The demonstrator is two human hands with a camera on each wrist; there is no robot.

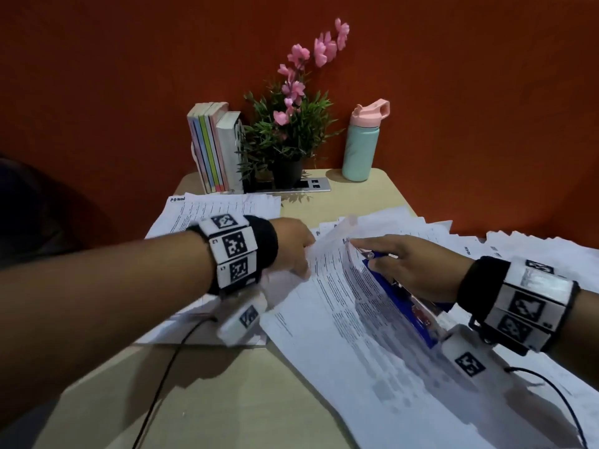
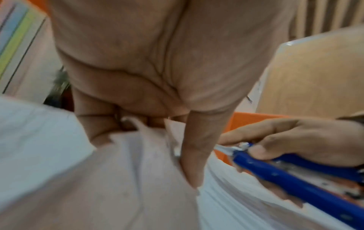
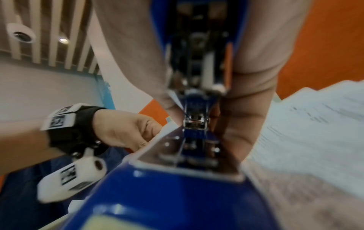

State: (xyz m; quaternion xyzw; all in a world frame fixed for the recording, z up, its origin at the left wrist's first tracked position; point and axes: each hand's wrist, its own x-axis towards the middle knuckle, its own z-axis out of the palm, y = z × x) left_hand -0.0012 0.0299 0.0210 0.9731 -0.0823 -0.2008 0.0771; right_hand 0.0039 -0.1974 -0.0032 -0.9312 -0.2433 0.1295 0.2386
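Note:
A sheaf of printed paper sheets (image 1: 324, 306) lies slanted across the beige table (image 1: 210, 400), its far corner lifted. My left hand (image 1: 298, 244) pinches that corner, and the left wrist view shows the thumb (image 2: 199, 155) on top of the sheets (image 2: 98, 179). My right hand (image 1: 398, 264) grips a blue stapler (image 1: 398, 296) at the sheaf's right edge, its metal nose by the corner. From the left wrist, the stapler (image 2: 295, 179) shows under the right hand (image 2: 305, 137). From the right wrist, the stapler (image 3: 177, 194) points toward the left hand (image 3: 122, 129).
At the back stand upright books (image 1: 210, 147), a potted plant with pink flowers (image 1: 288, 134) and a mint bottle (image 1: 361, 147). Another paper pile (image 1: 220, 205) lies at the back left, and more sheets (image 1: 486, 244) fan out at the right. A black cable (image 1: 162, 377) crosses the table front.

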